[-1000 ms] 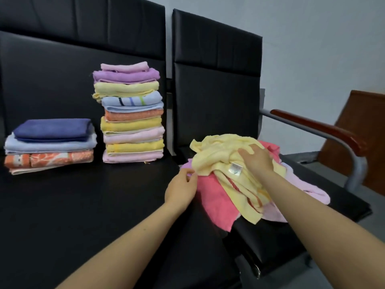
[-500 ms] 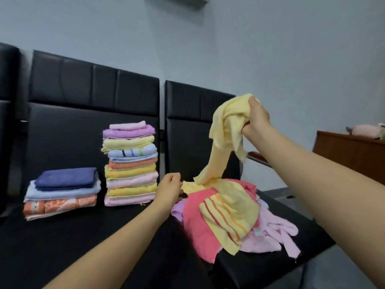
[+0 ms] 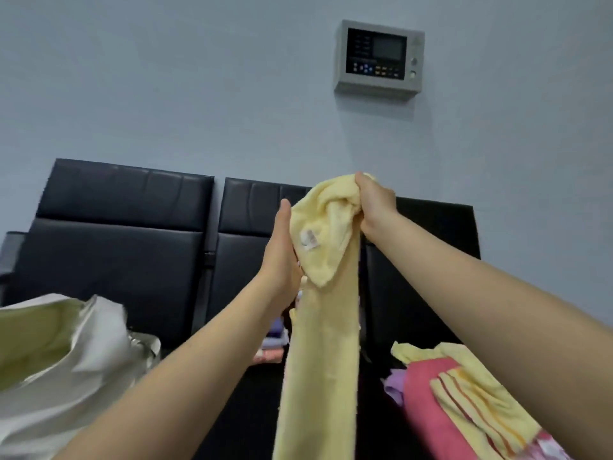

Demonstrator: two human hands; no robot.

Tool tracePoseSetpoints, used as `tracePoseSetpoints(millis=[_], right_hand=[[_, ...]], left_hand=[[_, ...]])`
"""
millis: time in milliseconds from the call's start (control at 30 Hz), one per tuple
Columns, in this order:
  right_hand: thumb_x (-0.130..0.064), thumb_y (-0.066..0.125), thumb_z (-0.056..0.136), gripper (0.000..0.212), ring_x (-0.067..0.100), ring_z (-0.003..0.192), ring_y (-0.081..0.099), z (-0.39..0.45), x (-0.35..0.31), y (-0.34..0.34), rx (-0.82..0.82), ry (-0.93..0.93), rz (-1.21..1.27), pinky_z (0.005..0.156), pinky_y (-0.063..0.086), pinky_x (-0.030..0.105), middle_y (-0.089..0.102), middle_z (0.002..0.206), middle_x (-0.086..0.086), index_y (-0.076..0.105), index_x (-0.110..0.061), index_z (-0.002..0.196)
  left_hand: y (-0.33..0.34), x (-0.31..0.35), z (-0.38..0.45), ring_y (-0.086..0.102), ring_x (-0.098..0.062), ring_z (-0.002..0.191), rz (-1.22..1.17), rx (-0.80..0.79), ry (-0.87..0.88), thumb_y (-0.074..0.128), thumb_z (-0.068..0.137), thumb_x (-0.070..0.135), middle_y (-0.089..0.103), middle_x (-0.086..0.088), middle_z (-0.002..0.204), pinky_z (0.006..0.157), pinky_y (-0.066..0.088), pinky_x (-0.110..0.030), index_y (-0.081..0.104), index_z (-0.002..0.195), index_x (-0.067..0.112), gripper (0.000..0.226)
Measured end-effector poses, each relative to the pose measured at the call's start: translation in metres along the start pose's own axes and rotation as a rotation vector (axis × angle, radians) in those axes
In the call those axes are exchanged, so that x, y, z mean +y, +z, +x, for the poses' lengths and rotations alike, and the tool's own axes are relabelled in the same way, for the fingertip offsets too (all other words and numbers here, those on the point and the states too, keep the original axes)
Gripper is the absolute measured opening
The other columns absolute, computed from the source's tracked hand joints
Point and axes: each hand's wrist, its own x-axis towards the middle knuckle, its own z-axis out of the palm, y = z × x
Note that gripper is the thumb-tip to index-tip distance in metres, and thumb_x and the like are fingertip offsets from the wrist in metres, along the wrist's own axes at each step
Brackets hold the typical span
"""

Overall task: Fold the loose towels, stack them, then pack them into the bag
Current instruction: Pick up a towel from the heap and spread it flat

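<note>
**Yellow towel held up at frame centre, both arms raised**

While the right hand [image 3: 376, 207] clamps a bunched top end of the pale yellow towel [image 3: 320, 343] just above centre frame, the towel hangs in a long narrow strip down to the bottom edge. Fingers curled tight round the fabric, wrist bent, forearm running in from the lower right.

Left hand [image 3: 280, 257] sits just left of the towel, slightly lower than the right. Palm faces the cloth, thumb pointing up, and the hand is against the towel's left side near the white label [image 3: 309, 240]; fingers are hidden behind the fabric, so can't tell if they grip. Forearm comes in from the lower left.

Lower right: loose pile [image 3: 464, 403] on the black seat, pink towel with a yellow striped one on top, purple edge showing. A white bag [image 3: 83, 353] with greenish lining sits open in the lower left. Black padded chairs [image 3: 126, 227] span mid frame; folded towels [image 3: 270, 353] partly visible between the arms. Grey wall panel [image 3: 378, 58] upper right.
</note>
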Motion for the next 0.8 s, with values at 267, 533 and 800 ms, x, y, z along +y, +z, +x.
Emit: tracePoseSetpoints(millis=[267,533,800], right_hand=[[-0.038,0.061,0.077,0.026,0.024,0.098,0.061,-0.043,0.098,-0.006,-0.088,0.188,-0.351,0.089,0.052,0.038,0.065,0.105,0.003,0.065,-0.020,0.096],[-0.039,0.060,0.081,0.028,0.016,0.072,0.055,-0.106,0.242,-0.068,-0.407,0.149,-0.828,0.064,0.042,0.033,0.060,0.075,0.001,0.061,-0.012,0.075],[-0.036,0.058,0.094,0.048,0.009,0.054,0.045,-0.125,0.288,-0.061,-0.606,0.077,-0.768,0.061,0.037,0.032,0.050,0.054,0.002,0.054,-0.004,0.058]], left_hand=[[-0.048,-0.009,-0.009,0.057,-0.016,0.067,0.123,0.268,-0.074,0.053,0.090,0.015,0.057,0.002,0.072,0.070,0.047,-0.029,0.060,0.076,0.021,0.017],[-0.121,-0.097,-0.050,0.061,-0.017,0.082,0.543,0.301,-0.247,0.060,0.088,0.028,0.063,-0.003,0.097,0.065,0.050,-0.026,0.061,0.106,0.014,0.022],[-0.173,-0.138,-0.060,0.061,-0.016,0.100,0.757,0.087,-0.346,0.056,0.095,0.036,0.066,0.002,0.106,0.090,0.051,-0.037,0.068,0.095,0.032,0.013]])
